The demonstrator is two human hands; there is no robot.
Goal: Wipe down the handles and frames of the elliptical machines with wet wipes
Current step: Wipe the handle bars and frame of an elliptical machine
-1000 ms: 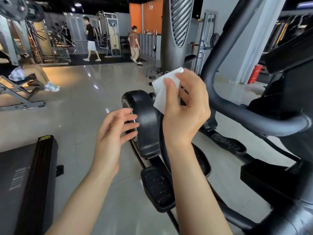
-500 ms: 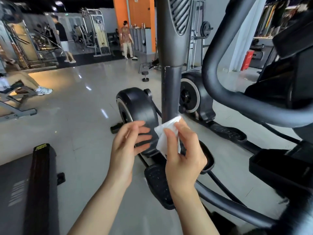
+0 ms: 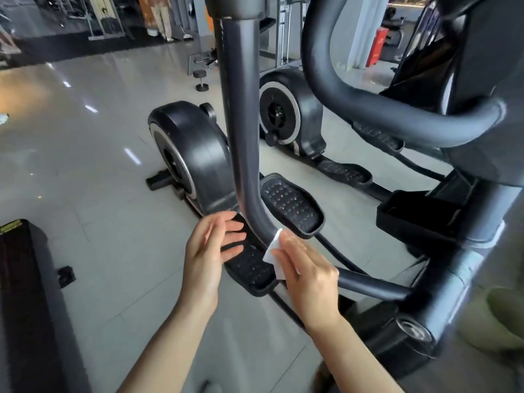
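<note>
Wipe [image 3: 272, 252] (white, crumpled) in right hand [image 3: 307, 275] grip against dark frame tube [image 3: 243, 154]; left hand [image 3: 211, 252] wide.

A white wet wipe [image 3: 273, 252], folded and partly covered, lies pressed against the lower bend of the dark grey swing-arm tube [image 3: 243, 131] of the elliptical machine, which runs upright from the top centre of the frame down to lower centre, just above the studded black pedals [image 3: 290, 205].
</note>
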